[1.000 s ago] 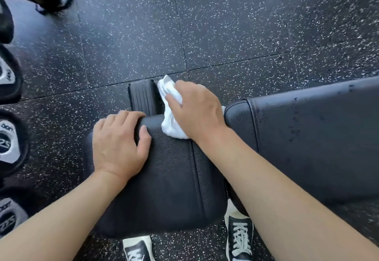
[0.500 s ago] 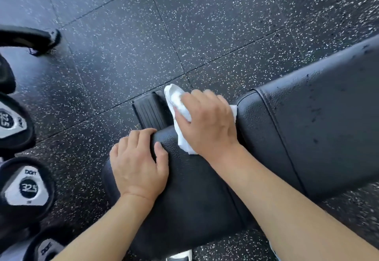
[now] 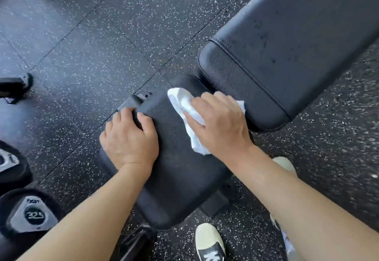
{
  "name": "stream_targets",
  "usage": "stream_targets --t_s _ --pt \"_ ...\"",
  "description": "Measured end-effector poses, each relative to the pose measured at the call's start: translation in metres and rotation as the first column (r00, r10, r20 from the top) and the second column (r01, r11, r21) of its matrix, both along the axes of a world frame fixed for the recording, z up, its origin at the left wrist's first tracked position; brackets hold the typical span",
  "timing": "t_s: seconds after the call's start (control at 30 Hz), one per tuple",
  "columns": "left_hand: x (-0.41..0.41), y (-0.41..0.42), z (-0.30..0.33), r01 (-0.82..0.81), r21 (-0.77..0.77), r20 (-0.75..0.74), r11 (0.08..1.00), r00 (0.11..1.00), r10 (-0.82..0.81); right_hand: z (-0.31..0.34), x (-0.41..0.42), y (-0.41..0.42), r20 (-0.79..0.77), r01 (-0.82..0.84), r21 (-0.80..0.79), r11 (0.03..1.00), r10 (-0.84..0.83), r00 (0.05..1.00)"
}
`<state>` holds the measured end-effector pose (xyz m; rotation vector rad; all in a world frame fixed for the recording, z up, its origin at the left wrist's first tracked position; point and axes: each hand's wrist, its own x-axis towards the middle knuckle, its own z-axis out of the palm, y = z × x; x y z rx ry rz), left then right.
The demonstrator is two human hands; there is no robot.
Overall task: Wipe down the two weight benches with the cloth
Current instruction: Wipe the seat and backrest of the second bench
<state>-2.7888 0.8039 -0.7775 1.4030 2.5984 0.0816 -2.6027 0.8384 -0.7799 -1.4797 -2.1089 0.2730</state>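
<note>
The right hand (image 3: 217, 125) pressed the cloth (image 3: 184, 104) flat on the seat pad (image 3: 180, 174), close to the gap before the back pad (image 3: 287, 55); its fingers lay over the cloth, and whether they pinched it or only pushed it could not be told. The left hand (image 3: 129, 137) gripped the pad's far edge, fingers curled over it, bracing.

The likely slip was the cloth bunching or sliding into the gap between the pads, since only part of it sat under the palm. The dark specks on the back pad might be missed if wiping stopped at the seat.

Much of the cloth lay hidden under the hand. The bench frame was mostly covered by the pads, the back pad ran out of view, and no second bench could be made out. The dumbbells (image 3: 34, 217) at left were cut off, and the floor at right was blurred.
</note>
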Motion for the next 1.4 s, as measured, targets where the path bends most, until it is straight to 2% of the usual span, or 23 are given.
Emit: stream_targets --t_s 0.13,0.23,0.47,0.63,0.83,0.97,1.07,1.23,1.4 --pt "-0.001 -0.001 -0.003 0.001 0.021 -0.002 1.000 1.000 -0.001 -0.010 0.056 -0.066 0.005 0.044 -0.037 0.998 -0.043 0.999" --pt "-0.002 -0.002 -0.005 0.006 0.031 -0.008 1.000 1.000 -0.006 -0.008 0.061 -0.072 -0.007 0.039 -0.042 0.998 -0.039 0.999" --pt "0.002 -0.003 -0.005 -0.013 0.039 -0.012 0.999 1.000 0.014 0.011 -0.010 0.013 0.002 0.067 -0.167 0.984 -0.067 0.998" --pt "-0.001 -0.002 -0.007 -0.027 0.066 -0.029 0.997 0.999 0.029 0.007 -0.053 0.058 0.031 -0.029 -0.162 0.986 0.034 0.999" --pt "0.003 -0.004 -0.004 -0.024 0.069 -0.023 0.997 0.999 0.026 0.004 0.009 -0.001 0.057 -0.137 -0.181 0.974 0.149 0.987" --pt "0.007 0.000 -0.002 -0.034 0.074 -0.021 0.997 0.999 0.036 -0.003 0.068 -0.042 0.022 -0.200 -0.090 0.976 0.203 0.979" --pt "0.010 -0.001 0.001 -0.044 0.061 -0.018 0.997 0.999 0.046 -0.007 0.088 -0.056 0.003 -0.239 -0.081 0.968 0.240 0.971" --pt "0.009 -0.002 0.003 -0.043 0.040 0.005 0.998 0.999 0.043 -0.006 0.062 -0.043 -0.015 -0.151 -0.064 0.986 0.151 0.988" --pt "0.003 -0.005 -0.001 -0.011 0.050 -0.014 0.999 1.000 0.011 0.006 -0.002 0.008 0.031 -0.029 -0.135 0.990 0.033 0.999"
